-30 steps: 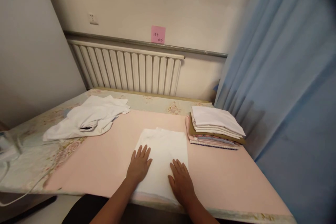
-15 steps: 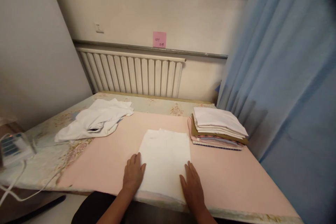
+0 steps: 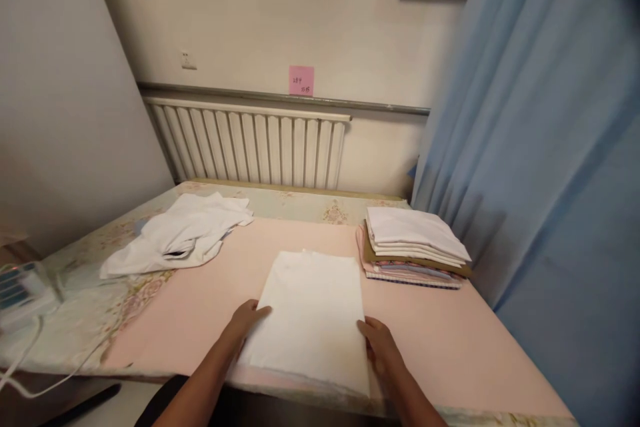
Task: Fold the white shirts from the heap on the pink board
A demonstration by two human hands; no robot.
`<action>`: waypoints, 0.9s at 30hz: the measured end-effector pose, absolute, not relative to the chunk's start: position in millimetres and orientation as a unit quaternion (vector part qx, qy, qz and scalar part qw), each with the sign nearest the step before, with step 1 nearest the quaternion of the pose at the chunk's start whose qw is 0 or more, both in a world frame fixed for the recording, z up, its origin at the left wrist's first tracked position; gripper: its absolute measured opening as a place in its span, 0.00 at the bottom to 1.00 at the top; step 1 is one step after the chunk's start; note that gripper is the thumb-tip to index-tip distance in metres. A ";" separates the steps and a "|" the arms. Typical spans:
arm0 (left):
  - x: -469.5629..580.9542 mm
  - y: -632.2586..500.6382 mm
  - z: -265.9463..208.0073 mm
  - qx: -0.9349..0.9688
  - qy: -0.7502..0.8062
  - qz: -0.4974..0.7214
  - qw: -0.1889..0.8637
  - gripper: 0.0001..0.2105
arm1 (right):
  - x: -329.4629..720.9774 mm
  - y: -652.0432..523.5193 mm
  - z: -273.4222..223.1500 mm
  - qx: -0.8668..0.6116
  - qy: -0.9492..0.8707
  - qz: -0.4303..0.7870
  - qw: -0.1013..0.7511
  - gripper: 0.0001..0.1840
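the folded white garment (image 3: 310,313) lies flat on the pink pad (image 3: 440,340), near its front edge, between both hands. the left hand (image 3: 245,321) has its fingers tucked under the garment's left edge; the right hand (image 3: 381,343) likewise grips the right edge, thumb on top. whether each pinch is fully closed cannot be told.

risks: an uneven lift would let the unsupported middle sag and the folds slip open. the garment's near edge sits close to the table's front edge; a pull toward the body could drag it over.

clearances: the stack of folded clothes (image 3: 413,243) stands near on the right, beside the blue curtain (image 3: 540,147). the loose white garments (image 3: 180,233) lie well apart on the left. bare pad remains ahead of the garment.
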State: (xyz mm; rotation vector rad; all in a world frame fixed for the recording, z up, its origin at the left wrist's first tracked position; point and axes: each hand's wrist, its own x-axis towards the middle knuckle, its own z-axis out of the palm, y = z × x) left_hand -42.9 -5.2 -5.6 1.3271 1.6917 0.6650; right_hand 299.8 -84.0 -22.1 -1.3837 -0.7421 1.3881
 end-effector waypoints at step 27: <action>80.8 86.6 184.1 0.524 0.494 0.408 0.561 0.38 | 424.9 61.3 212.5 -0.418 -0.585 0.424 0.551 0.33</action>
